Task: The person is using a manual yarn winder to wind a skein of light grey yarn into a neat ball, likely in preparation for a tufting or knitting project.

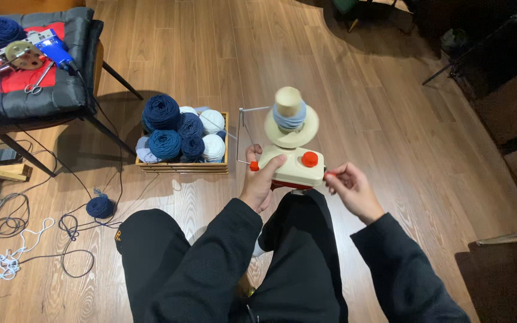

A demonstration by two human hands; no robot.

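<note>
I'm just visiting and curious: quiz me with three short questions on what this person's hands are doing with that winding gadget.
1. True or false: the left hand rests on the cream yarn winder.
2. What does the right hand pinch? A) scissors B) the winder's red crank handle C) a dark blue ball
3. What colour is the yarn wound on the winder's cone?

Key
1. True; it grips the winder's left end.
2. B.
3. Light blue; the wooden crate on the floor holds dark blue, light blue and white balls.
</note>
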